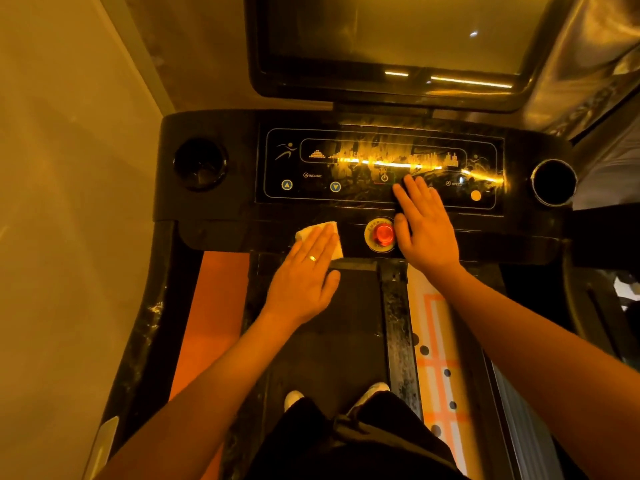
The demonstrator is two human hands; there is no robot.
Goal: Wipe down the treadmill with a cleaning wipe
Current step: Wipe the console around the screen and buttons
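I stand on a black treadmill and look down at its console (214, 216). My left hand (304, 275), a ring on one finger, lies flat with straight fingers on a white cleaning wipe (320, 228), pressing it onto the console's lower front strip left of the red emergency button (382, 233). My right hand (424, 225) rests flat just right of that button, its fingertips reaching onto the glossy control panel (346, 192) near the power symbol. It holds nothing. Most of the wipe is hidden under my left fingers.
Round cup holders sit at the console's left (200, 163) and right (553, 181) ends. A large dark screen (391, 39) rises behind the panel. A beige wall (69, 168) runs close on the left. My shoes (370, 391) stand on the belt (332, 337).
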